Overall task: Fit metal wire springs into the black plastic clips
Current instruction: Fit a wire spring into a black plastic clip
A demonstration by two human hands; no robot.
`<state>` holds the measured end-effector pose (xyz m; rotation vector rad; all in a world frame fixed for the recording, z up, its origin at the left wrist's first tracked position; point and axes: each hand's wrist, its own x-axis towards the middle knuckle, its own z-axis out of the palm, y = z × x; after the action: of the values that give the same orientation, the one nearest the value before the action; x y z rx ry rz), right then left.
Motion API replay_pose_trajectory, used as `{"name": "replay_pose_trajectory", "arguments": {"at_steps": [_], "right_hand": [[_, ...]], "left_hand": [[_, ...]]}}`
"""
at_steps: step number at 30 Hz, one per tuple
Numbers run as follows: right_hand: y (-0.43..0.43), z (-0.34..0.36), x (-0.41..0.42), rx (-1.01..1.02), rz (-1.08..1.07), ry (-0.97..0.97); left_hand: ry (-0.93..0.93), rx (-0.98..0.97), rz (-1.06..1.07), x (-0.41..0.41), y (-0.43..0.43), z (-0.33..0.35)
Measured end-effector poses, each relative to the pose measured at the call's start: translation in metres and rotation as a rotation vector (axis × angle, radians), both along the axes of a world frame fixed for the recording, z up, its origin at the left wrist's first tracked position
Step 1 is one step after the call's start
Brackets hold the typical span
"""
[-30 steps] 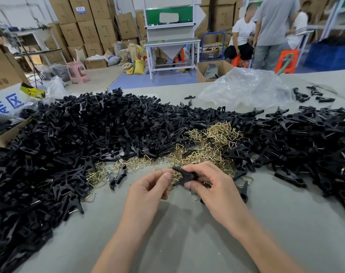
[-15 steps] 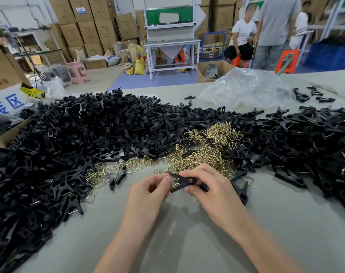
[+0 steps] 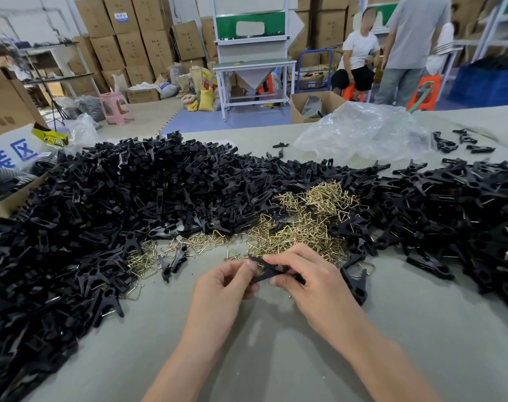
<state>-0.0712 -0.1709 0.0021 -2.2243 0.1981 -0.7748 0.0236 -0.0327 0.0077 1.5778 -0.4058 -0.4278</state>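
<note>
A black plastic clip is held just above the grey table between both hands. My left hand pinches its left end with thumb and fingers. My right hand grips its middle and right end. Whether a spring sits in this clip is hidden by my fingers. A heap of brass-coloured wire springs lies just beyond my hands. A large pile of black clips covers the left of the table, and another pile of clips spreads over the right.
A crumpled clear plastic bag lies at the table's far side. A cardboard box stands at the left edge. Single clips lie right of my right hand. People, stools and stacked cartons are beyond the table.
Both hands with the clip have drawn slightly toward me. The clip has turned in my fingers and now lies flatter between both thumbs.
</note>
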Motion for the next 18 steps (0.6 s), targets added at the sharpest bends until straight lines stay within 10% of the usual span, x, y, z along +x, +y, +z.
{"name": "replay_pose_trajectory", "arguments": {"at_steps": [18], "right_hand": [[0.019,0.007,-0.003,-0.019,0.055,-0.002]], "left_hand": [[0.144,-0.039,-0.268,-0.009,-0.009,0.006]]}}
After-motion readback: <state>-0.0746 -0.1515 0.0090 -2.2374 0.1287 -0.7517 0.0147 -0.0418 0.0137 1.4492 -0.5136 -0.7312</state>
